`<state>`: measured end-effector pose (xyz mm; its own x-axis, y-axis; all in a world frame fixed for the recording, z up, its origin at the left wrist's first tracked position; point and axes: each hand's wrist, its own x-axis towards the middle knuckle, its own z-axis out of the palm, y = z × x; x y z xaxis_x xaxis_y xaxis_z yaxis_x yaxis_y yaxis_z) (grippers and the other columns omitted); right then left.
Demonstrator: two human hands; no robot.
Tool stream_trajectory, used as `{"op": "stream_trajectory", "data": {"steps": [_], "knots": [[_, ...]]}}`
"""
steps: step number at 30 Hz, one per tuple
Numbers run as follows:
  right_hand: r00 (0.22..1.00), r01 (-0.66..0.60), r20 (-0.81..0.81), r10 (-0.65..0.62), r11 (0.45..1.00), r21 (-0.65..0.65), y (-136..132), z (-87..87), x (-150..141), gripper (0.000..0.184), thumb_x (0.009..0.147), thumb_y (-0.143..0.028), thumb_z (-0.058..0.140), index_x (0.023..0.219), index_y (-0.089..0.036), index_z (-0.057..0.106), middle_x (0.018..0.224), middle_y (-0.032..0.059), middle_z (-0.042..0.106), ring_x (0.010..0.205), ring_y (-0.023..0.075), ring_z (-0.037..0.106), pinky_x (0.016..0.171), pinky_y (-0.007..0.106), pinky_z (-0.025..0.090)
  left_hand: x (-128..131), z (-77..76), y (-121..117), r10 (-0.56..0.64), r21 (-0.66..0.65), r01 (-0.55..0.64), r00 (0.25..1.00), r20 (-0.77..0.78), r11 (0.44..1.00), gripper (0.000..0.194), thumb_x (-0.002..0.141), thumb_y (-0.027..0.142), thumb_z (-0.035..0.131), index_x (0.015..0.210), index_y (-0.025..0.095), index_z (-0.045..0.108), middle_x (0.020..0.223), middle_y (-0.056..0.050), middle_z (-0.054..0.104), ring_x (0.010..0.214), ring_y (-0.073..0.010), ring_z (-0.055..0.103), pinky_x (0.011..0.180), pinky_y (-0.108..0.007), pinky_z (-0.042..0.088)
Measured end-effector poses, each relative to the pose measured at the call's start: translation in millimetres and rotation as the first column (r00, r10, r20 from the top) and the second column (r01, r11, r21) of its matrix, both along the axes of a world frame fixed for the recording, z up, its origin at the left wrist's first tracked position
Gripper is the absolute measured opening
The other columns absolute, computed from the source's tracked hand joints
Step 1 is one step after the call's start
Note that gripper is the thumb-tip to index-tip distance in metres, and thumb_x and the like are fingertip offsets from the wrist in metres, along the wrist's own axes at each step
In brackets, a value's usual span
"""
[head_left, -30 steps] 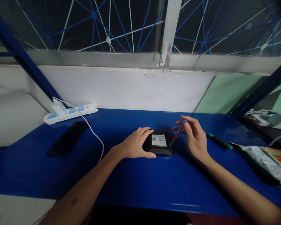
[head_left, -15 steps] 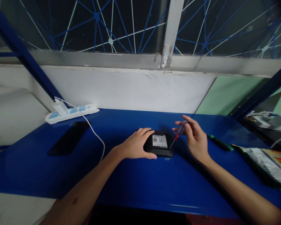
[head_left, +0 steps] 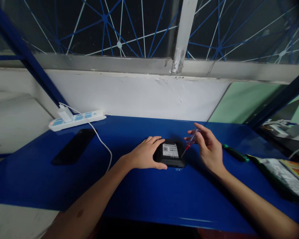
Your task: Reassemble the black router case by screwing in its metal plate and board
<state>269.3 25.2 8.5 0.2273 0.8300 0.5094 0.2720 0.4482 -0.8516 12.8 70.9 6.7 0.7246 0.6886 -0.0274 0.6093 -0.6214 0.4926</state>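
Blue desk (head_left: 149, 196) is filling most of the shot, and over on the right a shiny plastic bag (head_left: 280, 172) is lying near the front, with orange and yellow showing on it. A black box (head_left: 171, 161) is sitting flat mid-desk, white label (head_left: 170, 150) facing up. The left hand (head_left: 145, 154) is spreading its thumb wide from the fingers and bracing the box's left side, thumb along the near edge, fingertips at the far-left corner. The right hand (head_left: 211, 151) is half curled, pinching a clear-handled screwdriver (head_left: 188, 145) with a red collar, other fingers pretty loose. The screwdriver's slanting down to the box, tip just right of the label; can't tell if it's sitting in a screw. Some dark tool with green ends (head_left: 235, 154) is lying beyond the bag. Off left, a flat black slab (head_left: 73, 147) is lying next to a white cable (head_left: 102, 142) that's running back to an adapter (head_left: 65, 114) on a power strip (head_left: 77, 121). Behind it all, a white wall (head_left: 139, 94) is rising to dark windows (head_left: 139, 20).
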Motion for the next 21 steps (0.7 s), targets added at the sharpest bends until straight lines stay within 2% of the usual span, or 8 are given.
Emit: {"op": "stream_trajectory", "data": {"steps": [3, 5, 12, 21], "knots": [[0.997, 0.073, 0.034, -0.075, 0.996, 0.055, 2.0, -0.4, 1.7, 0.030, 0.090, -0.037, 0.067, 0.118, -0.028, 0.064, 0.081, -0.0020, 0.064, 0.065, 0.0137, 0.068, 0.062, 0.030, 0.060, -0.4, -1.9, 0.6, 0.000, 0.006, 0.000, 1.000, -0.001, 1.000, 0.115, 0.067, 0.081, 0.068, 0.157, 0.021, 0.027, 0.162, -0.014, 0.027, 0.147, -0.0423, 0.025, 0.119, -0.059, 0.025], [0.995, 0.076, 0.051, -0.080, 0.994, 0.076, 2.8, -1.8, 2.7, 0.027, 0.090, -0.037, 0.067, 0.116, -0.027, 0.064, 0.079, -0.0025, 0.062, 0.064, 0.0131, 0.066, 0.060, 0.028, 0.058, -0.4, -2.4, 0.4, 0.005, 0.015, -0.005, 1.000, 0.003, 1.000, 0.116, 0.067, 0.082, 0.067, 0.157, 0.022, 0.028, 0.162, -0.014, 0.028, 0.147, -0.0423, 0.026, 0.118, -0.060, 0.026], [0.999, -0.027, 0.021, 0.026, 0.999, 0.018, 0.4, -5.3, 2.3, 0.030, 0.100, -0.040, 0.050, 0.126, -0.028, 0.058, 0.110, 0.0050, 0.069, 0.078, 0.0163, 0.074, 0.067, 0.033, 0.061, -0.2, -1.4, 0.0, 0.005, 0.020, -0.005, 1.000, -0.007, 1.000, 0.116, 0.066, 0.084, 0.066, 0.157, 0.021, 0.028, 0.161, -0.014, 0.030, 0.146, -0.0421, 0.027, 0.119, -0.060, 0.027], [1.000, -0.024, -0.014, 0.024, 1.000, 0.019, -2.2, -1.0, -0.5, 0.032, 0.102, -0.038, 0.046, 0.129, -0.027, 0.059, 0.116, 0.0069, 0.071, 0.083, 0.0171, 0.076, 0.066, 0.033, 0.064, 0.4, -0.6, 0.8, 0.005, 0.013, -0.005, 1.000, -0.010, 1.000, 0.118, 0.065, 0.083, 0.067, 0.157, 0.019, 0.029, 0.161, -0.016, 0.029, 0.146, -0.0425, 0.028, 0.118, -0.061, 0.028]]}}
